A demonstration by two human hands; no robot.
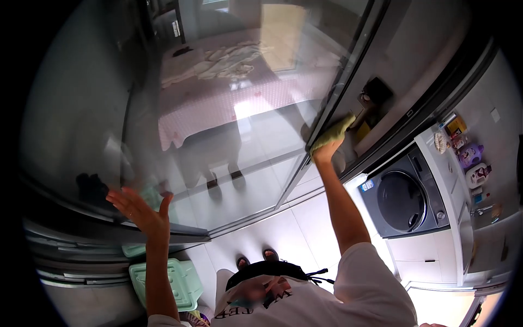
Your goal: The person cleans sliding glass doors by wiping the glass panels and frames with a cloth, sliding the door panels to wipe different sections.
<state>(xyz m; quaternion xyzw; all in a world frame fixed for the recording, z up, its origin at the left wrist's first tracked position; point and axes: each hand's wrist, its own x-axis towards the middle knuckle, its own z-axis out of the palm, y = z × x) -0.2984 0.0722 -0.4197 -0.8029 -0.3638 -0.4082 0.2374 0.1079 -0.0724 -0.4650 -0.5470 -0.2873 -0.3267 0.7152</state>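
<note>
1. Firstly, reflections make it hard to tell whether my left hand [143,212] touches the glass panel [261,131]; it holds nothing, with fingers spread leftward and thumb raised.
2. Across the middle, a pink bedcover [245,95] shows in the glass, blurred by these reflections.
3. Further right, the yellow-green cloth [335,135] hides most fingers of my right hand [326,152], which grasps it at the dark door frame [360,52], arm stretched forward.
4. The cloth's long axis slants, one end pointing to upper right.
</note>
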